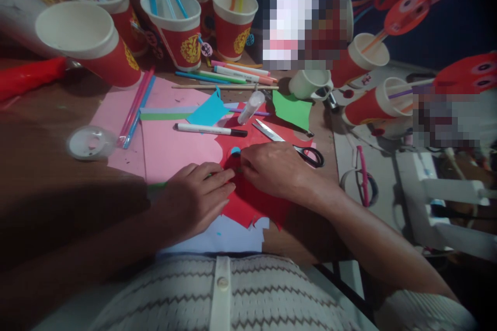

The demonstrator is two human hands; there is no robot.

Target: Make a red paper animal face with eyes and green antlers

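My left hand (200, 191) lies over the red paper (256, 201) and pink paper (178, 150), its fingers stretched out and its fingertips on something small and green. My right hand (272, 170) is closed at the red sheet, fingertips turned down near the left fingers; what they pinch, if anything, is hidden. A small blue disc (235, 151) shows just beyond the right fingers. Behind the hands are a black-and-white marker (212, 129), a glue bottle (251, 107) and scissors (287, 140) with black handles, blades pointing back left.
Red-and-white paper cups (171, 31) crowd the back, some holding straws. Markers (240, 76), a white mug (310, 83) and green paper (292, 109) lie nearer. A tape roll (89, 143) and wrapped straws (137, 108) are at left. White paper (233, 235) lies by the front edge.
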